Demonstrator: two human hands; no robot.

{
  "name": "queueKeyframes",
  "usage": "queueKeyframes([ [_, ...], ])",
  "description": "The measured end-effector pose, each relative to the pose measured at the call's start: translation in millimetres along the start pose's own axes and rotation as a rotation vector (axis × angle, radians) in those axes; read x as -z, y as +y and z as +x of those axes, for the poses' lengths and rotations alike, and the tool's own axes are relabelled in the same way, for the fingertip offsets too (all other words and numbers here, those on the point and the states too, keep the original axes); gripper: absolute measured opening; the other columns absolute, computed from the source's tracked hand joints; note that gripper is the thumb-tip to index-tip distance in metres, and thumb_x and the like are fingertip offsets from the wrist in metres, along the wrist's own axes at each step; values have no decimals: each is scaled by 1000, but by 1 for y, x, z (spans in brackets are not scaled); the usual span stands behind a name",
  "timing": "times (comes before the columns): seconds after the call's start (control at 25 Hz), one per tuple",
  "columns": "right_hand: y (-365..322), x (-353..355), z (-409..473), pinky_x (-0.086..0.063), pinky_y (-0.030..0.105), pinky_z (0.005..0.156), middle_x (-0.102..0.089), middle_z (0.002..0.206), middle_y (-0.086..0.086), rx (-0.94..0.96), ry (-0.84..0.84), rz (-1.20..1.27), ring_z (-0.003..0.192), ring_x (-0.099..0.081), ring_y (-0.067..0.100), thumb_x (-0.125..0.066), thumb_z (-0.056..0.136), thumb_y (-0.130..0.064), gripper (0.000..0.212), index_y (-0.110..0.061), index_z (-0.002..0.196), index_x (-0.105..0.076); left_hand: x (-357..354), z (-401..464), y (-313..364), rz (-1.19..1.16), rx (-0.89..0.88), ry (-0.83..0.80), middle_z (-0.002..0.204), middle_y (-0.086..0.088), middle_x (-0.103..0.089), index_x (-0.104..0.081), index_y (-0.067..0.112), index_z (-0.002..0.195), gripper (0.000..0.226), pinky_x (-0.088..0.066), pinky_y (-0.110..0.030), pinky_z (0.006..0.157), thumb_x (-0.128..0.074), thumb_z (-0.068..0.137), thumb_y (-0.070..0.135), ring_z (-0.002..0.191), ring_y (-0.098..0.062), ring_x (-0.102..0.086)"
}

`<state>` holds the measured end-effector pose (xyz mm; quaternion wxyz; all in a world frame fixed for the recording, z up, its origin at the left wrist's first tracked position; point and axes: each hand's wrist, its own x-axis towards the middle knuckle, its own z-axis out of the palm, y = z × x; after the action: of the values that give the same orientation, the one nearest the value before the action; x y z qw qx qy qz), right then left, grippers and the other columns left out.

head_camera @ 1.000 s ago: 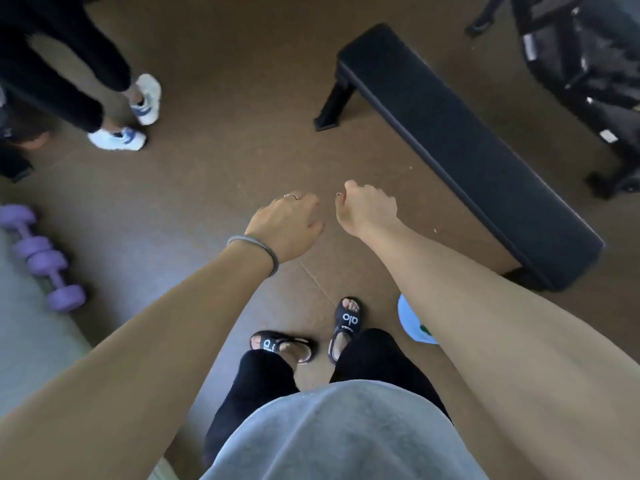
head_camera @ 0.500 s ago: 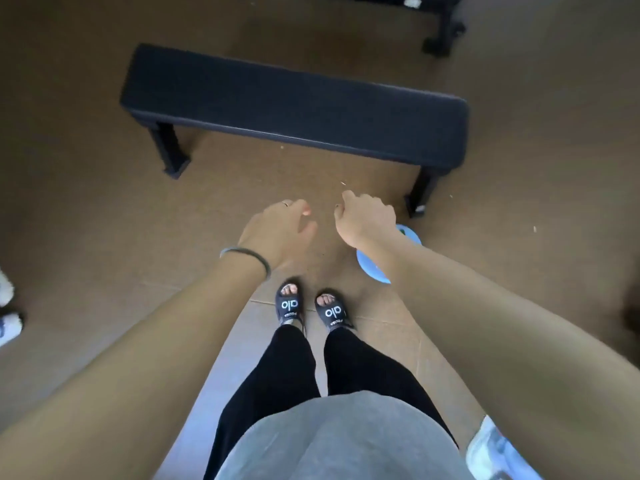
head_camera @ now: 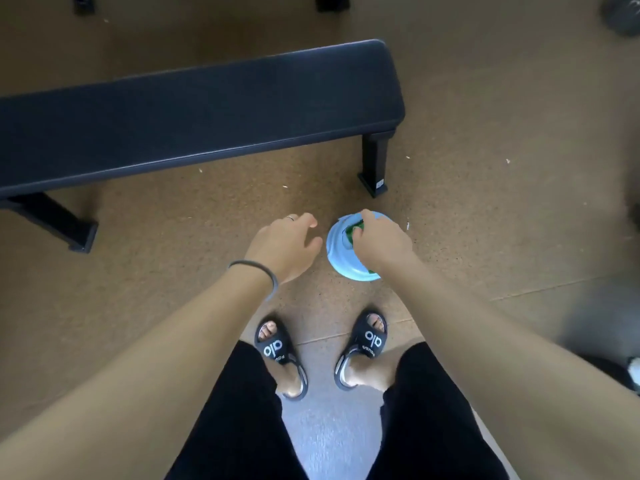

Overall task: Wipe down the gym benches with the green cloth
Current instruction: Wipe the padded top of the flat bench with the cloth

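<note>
A long black padded gym bench (head_camera: pixel 207 112) stands across the brown floor in front of me. Near its right leg, a light-blue bowl (head_camera: pixel 336 256) sits on the floor with the green cloth (head_camera: pixel 353 233) inside. My right hand (head_camera: pixel 381 242) reaches down into the bowl, its fingers curled onto the cloth, and it hides most of the cloth. My left hand (head_camera: pixel 284 247) hovers just left of the bowl, loosely curled and holding nothing. A dark band circles the left wrist.
The bench's right leg (head_camera: pixel 374 168) stands just beyond the bowl and its left foot (head_camera: pixel 62 223) juts toward me. My feet in black sandals (head_camera: pixel 367 344) stand close behind the bowl. Black equipment feet (head_camera: pixel 332 1) show at the top edge. Someone's shoe (head_camera: pixel 633 372) is at the right edge.
The view has swung down and nearer to the bowl. My right hand has dropped from above the floor into the bowl onto the green cloth. My left hand has followed alongside.
</note>
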<state>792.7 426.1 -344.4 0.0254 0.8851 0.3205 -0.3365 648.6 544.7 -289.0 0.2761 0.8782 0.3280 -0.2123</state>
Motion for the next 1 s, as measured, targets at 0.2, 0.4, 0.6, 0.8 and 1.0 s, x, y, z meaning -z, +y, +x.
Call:
queueKeyframes([
  [0.2,73,-89,106,-40,36,72,-61,126,13,-88,-7,139,105,-59,33,-41,104,-17,52,-12,155,-31,-94,111,-7,50,-55,33,141,-2,-55,-45,26,146,44,-43,-39,100,-44,104,40,124,-27,-55],
  [0.4,112,-177,204,-46,47,92,-48,140,17,-141,-11,110,126,-51,39,-52,98,-23,57,-10,150,-33,-185,211,-39,68,-79,71,138,-1,-56,-47,26,145,45,-41,-39,102,-48,102,42,125,-25,-53],
  [0.6,129,-227,267,-41,48,103,-50,136,13,-195,61,69,131,-48,36,-63,92,-31,56,-11,139,-38,-234,279,-53,75,-77,75,147,0,-51,-43,28,148,48,-39,-40,107,-48,104,44,134,-25,-48],
  [0.8,143,-224,289,-48,37,82,-53,93,3,-213,-27,259,99,-57,29,-61,92,-19,31,-6,119,-53,-235,298,-42,35,-84,130,150,1,-48,-43,28,149,48,-41,-41,110,-48,104,42,134,-23,-48],
  [1.0,133,-152,291,-54,33,74,-64,106,12,-160,-207,577,95,-64,29,-71,82,-11,39,-5,118,-57,-194,289,-26,30,-88,282,146,1,-50,-41,31,148,47,-47,-41,104,-50,103,40,128,-23,-53],
])
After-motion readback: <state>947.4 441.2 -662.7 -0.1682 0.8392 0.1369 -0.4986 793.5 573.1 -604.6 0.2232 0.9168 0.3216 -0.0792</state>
